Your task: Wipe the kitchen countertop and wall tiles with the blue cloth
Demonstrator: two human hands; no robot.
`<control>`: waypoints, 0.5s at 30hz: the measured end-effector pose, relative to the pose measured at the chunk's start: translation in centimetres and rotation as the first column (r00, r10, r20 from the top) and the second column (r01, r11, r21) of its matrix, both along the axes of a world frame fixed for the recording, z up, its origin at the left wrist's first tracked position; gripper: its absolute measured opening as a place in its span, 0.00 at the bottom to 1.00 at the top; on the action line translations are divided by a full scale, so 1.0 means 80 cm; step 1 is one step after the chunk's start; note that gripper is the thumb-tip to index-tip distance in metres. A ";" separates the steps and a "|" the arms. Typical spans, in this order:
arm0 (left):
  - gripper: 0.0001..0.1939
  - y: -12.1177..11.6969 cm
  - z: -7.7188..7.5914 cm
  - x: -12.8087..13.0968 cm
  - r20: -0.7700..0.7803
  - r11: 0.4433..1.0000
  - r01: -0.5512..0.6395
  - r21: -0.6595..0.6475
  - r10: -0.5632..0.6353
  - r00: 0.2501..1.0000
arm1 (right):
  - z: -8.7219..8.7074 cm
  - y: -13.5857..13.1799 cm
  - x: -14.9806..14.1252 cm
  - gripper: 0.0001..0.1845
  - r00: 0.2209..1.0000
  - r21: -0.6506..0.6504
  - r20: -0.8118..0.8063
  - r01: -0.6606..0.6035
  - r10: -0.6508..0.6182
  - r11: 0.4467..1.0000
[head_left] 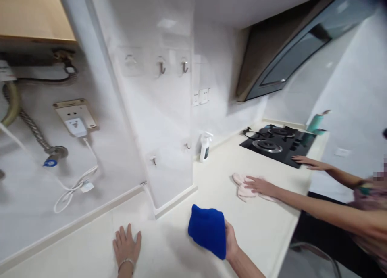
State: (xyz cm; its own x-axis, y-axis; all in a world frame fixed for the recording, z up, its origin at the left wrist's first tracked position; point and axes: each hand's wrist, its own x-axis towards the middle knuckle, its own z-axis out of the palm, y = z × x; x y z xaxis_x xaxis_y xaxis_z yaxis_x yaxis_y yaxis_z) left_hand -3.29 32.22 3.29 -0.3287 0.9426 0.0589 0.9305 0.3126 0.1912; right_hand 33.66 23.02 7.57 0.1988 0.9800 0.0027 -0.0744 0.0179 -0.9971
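Observation:
My right hand grips a folded blue cloth by its right edge, at the counter's front middle. The fingers behind the cloth are hidden, and I cannot tell whether the cloth touches the surface. To the left, my left hand rests on the white countertop with its fingers spread and nothing in it. A bracelet circles that wrist.
At the right, another person's hand presses a pink cloth; their other hand touches the black gas stove. A white spray bottle stands against the wall. The range hood overhangs the stove. A cable hangs at left.

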 end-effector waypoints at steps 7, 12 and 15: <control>0.30 -0.061 0.027 0.084 0.604 0.958 0.263 0.111 -0.275 0.748 | 0.009 -0.046 0.014 0.38 0.690 -0.190 -0.724 -0.220 0.014 0.957; 0.44 -0.133 0.021 0.179 0.996 0.947 0.318 -0.046 0.068 -0.057 | 0.015 -0.065 -0.015 0.33 0.554 -0.191 -0.826 -0.452 0.106 0.872; 0.38 -0.164 0.016 0.204 0.968 0.967 0.233 -0.106 0.154 -0.200 | 0.013 -0.074 -0.033 0.28 0.551 -0.246 -0.828 -0.528 0.107 0.813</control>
